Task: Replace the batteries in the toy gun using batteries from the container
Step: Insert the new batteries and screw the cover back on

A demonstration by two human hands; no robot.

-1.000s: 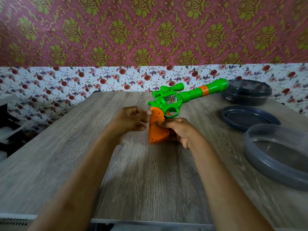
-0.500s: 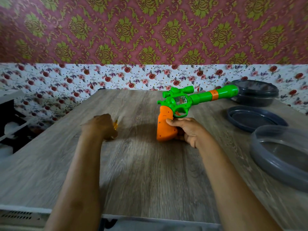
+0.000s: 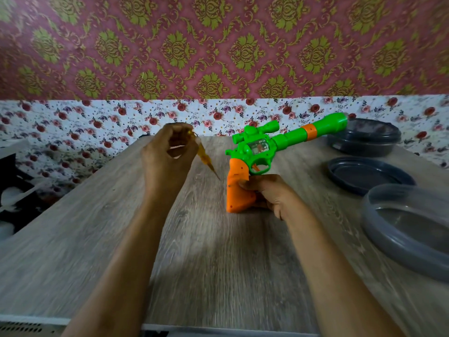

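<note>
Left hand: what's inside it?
The left hand curls round an amber translucent tool, probably a screwdriver; its narrow end sticks out toward the toy gun. The fingers cover its upper end, and blur hides the tip's shape.

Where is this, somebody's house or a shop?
Probably a room in a home: patterned wallpaper behind, and a wooden table with a toy gun and a dark round container.
</note>
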